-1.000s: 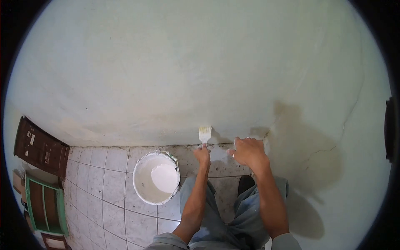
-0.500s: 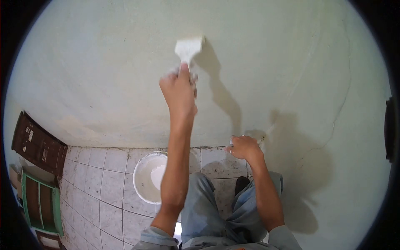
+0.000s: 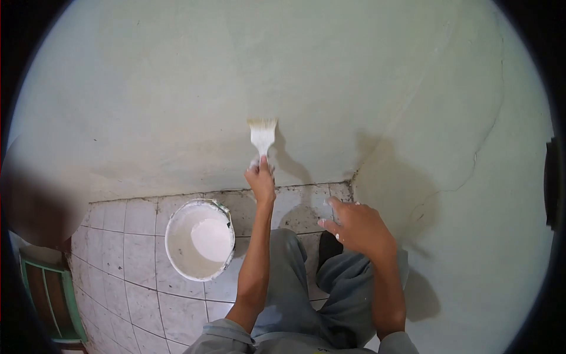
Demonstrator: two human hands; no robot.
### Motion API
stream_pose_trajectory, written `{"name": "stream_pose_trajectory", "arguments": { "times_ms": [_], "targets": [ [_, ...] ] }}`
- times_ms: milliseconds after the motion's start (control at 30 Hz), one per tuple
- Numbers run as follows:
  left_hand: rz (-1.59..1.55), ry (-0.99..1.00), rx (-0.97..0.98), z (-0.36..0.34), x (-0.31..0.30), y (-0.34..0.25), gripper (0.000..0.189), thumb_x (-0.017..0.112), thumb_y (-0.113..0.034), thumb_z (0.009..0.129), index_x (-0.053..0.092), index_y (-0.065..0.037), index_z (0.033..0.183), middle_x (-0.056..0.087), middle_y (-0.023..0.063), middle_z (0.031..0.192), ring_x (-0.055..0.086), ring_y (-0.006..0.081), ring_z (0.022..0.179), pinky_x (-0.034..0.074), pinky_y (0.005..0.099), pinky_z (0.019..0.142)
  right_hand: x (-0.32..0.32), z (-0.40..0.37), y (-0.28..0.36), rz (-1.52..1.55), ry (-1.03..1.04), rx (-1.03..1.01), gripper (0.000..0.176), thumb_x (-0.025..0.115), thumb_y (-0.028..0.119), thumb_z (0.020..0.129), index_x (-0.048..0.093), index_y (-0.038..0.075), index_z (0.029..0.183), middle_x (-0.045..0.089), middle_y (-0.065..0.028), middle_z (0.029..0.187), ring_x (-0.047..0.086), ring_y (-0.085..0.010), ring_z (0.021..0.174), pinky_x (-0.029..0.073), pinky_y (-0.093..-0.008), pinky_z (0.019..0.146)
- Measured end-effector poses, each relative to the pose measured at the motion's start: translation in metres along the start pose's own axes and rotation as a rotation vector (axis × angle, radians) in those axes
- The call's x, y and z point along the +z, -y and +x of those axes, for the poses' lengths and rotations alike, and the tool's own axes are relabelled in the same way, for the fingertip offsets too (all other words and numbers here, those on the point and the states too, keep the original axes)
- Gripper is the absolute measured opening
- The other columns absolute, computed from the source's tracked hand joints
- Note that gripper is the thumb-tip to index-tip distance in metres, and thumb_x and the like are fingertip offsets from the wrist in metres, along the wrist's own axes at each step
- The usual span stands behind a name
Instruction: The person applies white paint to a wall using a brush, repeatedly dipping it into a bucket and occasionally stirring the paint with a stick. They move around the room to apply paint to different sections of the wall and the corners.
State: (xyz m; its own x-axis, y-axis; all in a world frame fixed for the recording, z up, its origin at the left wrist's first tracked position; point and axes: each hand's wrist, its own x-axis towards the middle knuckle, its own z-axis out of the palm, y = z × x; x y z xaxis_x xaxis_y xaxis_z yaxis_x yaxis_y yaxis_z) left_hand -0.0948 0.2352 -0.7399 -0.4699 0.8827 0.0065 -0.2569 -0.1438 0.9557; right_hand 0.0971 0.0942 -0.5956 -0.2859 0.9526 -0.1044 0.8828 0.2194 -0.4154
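Far left, the view is partly covered by a blurred dark shape (image 3: 42, 206); what it is cannot be told. Below it, a green frame (image 3: 74, 307) with brown panels is seen, cut off by the dark rim of the view. Next, the floor (image 3: 138, 259) is laid with pale tiles, dark joints, stains along the wall base. A round white bucket (image 3: 181, 258) is stood on the tiles, near the wall (image 3: 177, 76); its rim is smeared, and white liquid (image 3: 211, 239) is held inside. Right of the bucket, the paintbrush (image 3: 263, 137) is gripped by the handle in the left hand (image 3: 261, 179), fingers closed round it, thumb laid along it, skin spotted white. Brush is pointed up the view, bristles at the pale green wall above the floor line; exact contact cannot be told. A shadow is cast on the wall just right of it. Grey trousers (image 3: 288, 283) and a dark shoe (image 3: 328, 248) are seen below, between the forearms. The right hand (image 3: 362, 227) is held half-open above the shoe, near the wall corner, thumb and forefinger parted, fingertips whitened; remaining fingers are partly hidden. Farther right, the side wall is marked by a thin crack (image 3: 476, 154). At the far right edge, a dark object (image 3: 551, 183) is partly seen.
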Motion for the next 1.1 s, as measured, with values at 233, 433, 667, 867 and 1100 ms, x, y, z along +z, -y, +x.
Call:
{"name": "stream_pose_trajectory", "arguments": {
  "times_ms": [233, 433, 667, 867, 1100],
  "targets": [
    [0.257, -0.083, -0.349, -0.021, -0.077, 0.13, 0.021, 0.058, -0.016, 0.084, 0.057, 0.003, 0.076, 0.048, 0.0021, 0.053, 0.042, 0.0086, 0.042, 0.03, 0.026, 0.036, 0.003, -0.027, 0.009, 0.006, -0.031, 0.036, 0.04, 0.057, 0.032, 0.083, 0.051, 0.001, 0.107, 0.061, -0.0181, 0.081, 0.058, -0.0361, 0.079, 0.044, -0.0436, 0.07],
    [0.286, 0.035, -0.309, -0.059, -0.103, -0.022, 0.022, 0.056, -0.022, 0.084, 0.061, -0.001, 0.08, 0.048, -0.0015, 0.055, 0.037, 0.0064, 0.04, 0.025, 0.0225, 0.034, 0.02, -0.026, -0.011, 0.073, -0.038, -0.043, 0.039, 0.057, 0.031, 0.083, 0.052, 0.002, 0.108, 0.062, -0.0183, 0.084, 0.058, -0.036, 0.081, 0.045, -0.0432, 0.072],
    [0.662, 0.075, -0.247, -0.066, -0.199, -0.12, 0.025, 0.057, -0.022, 0.082, 0.063, 0.001, 0.075, 0.045, -0.0014, 0.051, 0.038, 0.0053, 0.044, 0.03, 0.0213, 0.041, 0.106, 0.031, -0.09, 0.004, 0.237, 0.021, 0.042, 0.059, 0.034, 0.079, 0.054, 0.0, 0.104, 0.062, -0.0204, 0.091, 0.058, -0.0366, 0.092, 0.045, -0.0438, 0.079],
    [1.258, 0.104, -0.16, -0.077, -0.266, -0.122, 0.026, 0.056, -0.022, 0.078, 0.065, 0.002, 0.077, 0.058, 0.0134, 0.061, 0.056, 0.025, 0.056, 0.042, 0.0343, 0.052, 0.143, 0.097, -0.078, -0.1, 0.247, 0.043, 0.037, 0.059, 0.03, 0.078, 0.057, 0.003, 0.102, 0.062, -0.0199, 0.096, 0.059, -0.0346, 0.092, 0.047, -0.0434, 0.079],
    [1.686, 0.046, -0.324, -0.085, -0.274, -0.139, 0.029, 0.06, -0.027, 0.072, 0.065, 0.001, 0.077, 0.063, 0.0221, 0.076, 0.061, 0.0373, 0.076, 0.049, 0.0434, 0.069, 0.218, 0.176, -0.081, -0.264, 0.401, -0.197, 0.032, 0.06, 0.026, 0.074, 0.059, 0.003, 0.097, 0.062, -0.0179, 0.097, 0.059, -0.0336, 0.093, 0.047, -0.0424, 0.081]
  ]
}}
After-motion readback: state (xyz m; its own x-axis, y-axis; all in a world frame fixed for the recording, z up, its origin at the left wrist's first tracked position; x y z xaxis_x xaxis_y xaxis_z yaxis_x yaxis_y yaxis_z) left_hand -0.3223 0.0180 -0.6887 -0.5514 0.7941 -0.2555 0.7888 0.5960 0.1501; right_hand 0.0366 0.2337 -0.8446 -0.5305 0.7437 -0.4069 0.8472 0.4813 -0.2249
